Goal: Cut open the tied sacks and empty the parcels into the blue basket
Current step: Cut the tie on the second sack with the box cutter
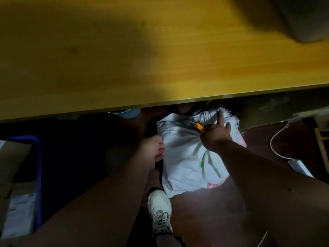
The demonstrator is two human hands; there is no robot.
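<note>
Blue basket cut off at left edge; sack top hidden beneath worktop; orange cutter blade indistinct.

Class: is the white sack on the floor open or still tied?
Still tied: the sack is bunched at its neck beside an orange cutter.

One white sack, one orange cutter, one blue basket holding at least two parcels, one yellow table, one white shoe, one white cable, and two hands: left hand, right hand.
</note>
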